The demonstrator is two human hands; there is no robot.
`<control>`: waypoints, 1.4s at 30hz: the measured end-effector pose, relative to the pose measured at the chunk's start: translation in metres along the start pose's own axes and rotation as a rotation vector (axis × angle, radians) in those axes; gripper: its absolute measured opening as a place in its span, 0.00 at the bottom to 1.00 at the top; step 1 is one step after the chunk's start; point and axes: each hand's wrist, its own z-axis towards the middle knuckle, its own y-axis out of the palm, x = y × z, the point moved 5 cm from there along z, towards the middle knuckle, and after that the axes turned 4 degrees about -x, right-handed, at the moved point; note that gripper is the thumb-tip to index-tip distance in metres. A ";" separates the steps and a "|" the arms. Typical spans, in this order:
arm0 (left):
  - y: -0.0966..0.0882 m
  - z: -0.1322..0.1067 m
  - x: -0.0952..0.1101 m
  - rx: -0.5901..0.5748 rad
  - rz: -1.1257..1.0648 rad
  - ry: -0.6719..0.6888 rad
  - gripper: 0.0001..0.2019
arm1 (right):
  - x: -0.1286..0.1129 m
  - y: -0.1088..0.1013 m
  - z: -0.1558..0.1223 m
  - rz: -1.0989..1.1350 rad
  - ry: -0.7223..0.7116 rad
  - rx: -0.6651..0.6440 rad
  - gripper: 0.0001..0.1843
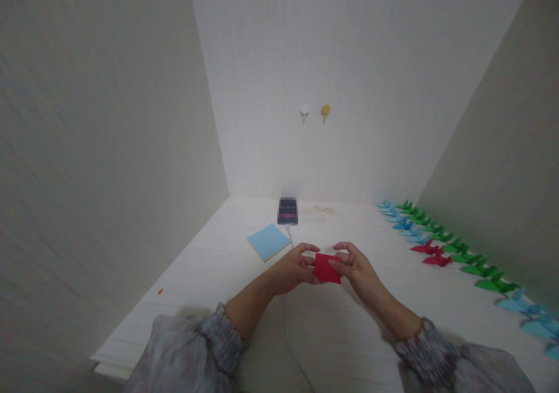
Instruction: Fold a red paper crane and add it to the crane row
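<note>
A small red square of folded paper [326, 268] is held up between both hands, above the white table. My left hand [297, 269] pinches its left edge, the index finger arched above it. On the other side my right hand [353, 268] grips the right part, its thumb lying across the front face. Both hands are closed on the paper. Just beyond my left hand lies a stack of light blue square paper [268, 241], with a thin orange edge showing beneath the top sheet.
A phone [287, 211] stands by the back wall, with a white cable [288, 329] running toward me under my left wrist. Rows of folded paper cranes, green [467, 259], blue [404, 225] and red [437, 259], line the right side. An orange scrap [160, 291] lies at left.
</note>
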 end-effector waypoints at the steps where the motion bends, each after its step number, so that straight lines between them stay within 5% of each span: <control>1: 0.001 -0.001 0.000 -0.007 -0.004 -0.014 0.33 | -0.001 -0.001 0.000 -0.002 -0.004 0.006 0.22; 7: 0.000 -0.004 -0.003 0.020 0.134 -0.129 0.29 | -0.005 -0.002 0.000 -0.018 -0.008 0.013 0.22; 25: 0.001 -0.004 -0.001 0.090 0.201 -0.079 0.25 | 0.004 0.005 0.002 -0.049 -0.016 -0.034 0.22; 31: -0.003 0.000 -0.002 0.208 0.213 -0.007 0.28 | 0.016 0.016 0.002 -0.155 -0.034 -0.074 0.20; 42: 0.000 -0.001 0.004 0.170 0.197 0.034 0.27 | 0.010 0.014 0.003 -0.131 -0.005 -0.075 0.19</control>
